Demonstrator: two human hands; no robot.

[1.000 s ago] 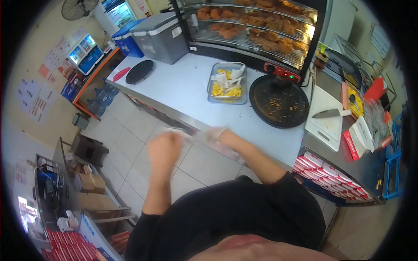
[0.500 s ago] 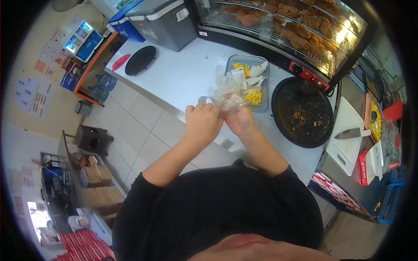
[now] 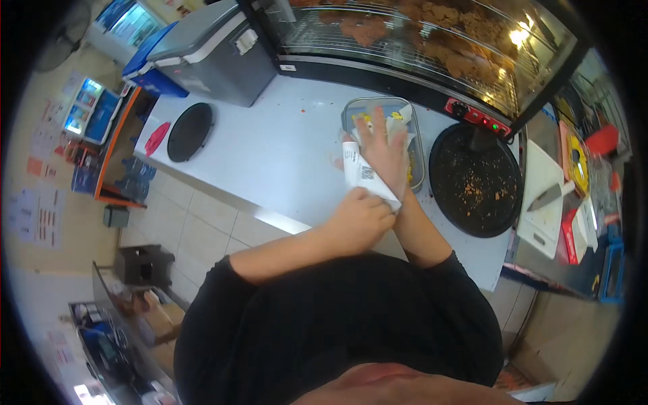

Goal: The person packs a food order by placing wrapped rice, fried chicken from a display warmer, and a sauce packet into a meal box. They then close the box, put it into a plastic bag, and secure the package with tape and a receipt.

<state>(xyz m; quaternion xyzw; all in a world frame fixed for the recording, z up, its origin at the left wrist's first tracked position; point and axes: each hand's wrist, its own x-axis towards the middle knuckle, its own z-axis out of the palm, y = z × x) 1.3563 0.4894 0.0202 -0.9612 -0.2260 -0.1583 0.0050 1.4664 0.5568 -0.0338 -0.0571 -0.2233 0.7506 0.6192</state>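
My left hand (image 3: 364, 217) is closed on the lower end of a white paper (image 3: 366, 172) that carries a printed QR code. My right hand (image 3: 386, 152) has its fingers spread, with clear thin plastic about it, and lies against the paper's right side. Under and behind the right hand is a clear tray (image 3: 418, 135) with yellow bits and white paper in it, partly hidden by that hand. Beside the tray on the right is a round black pan (image 3: 476, 179) with brown crumbs.
A glass warming cabinet (image 3: 405, 47) with fried pieces stands behind the white counter (image 3: 270, 148). On the left are a grey cooler (image 3: 209, 64), a black disc (image 3: 190, 132) and a pink cloth (image 3: 157, 138). Rightward, a knife (image 3: 545, 197) rests on a white cutting board (image 3: 540, 226).
The right hand has moved up over the tray and its fingers have spread, with plastic now around it. The left hand has moved right, and the white paper now shows between the hands.
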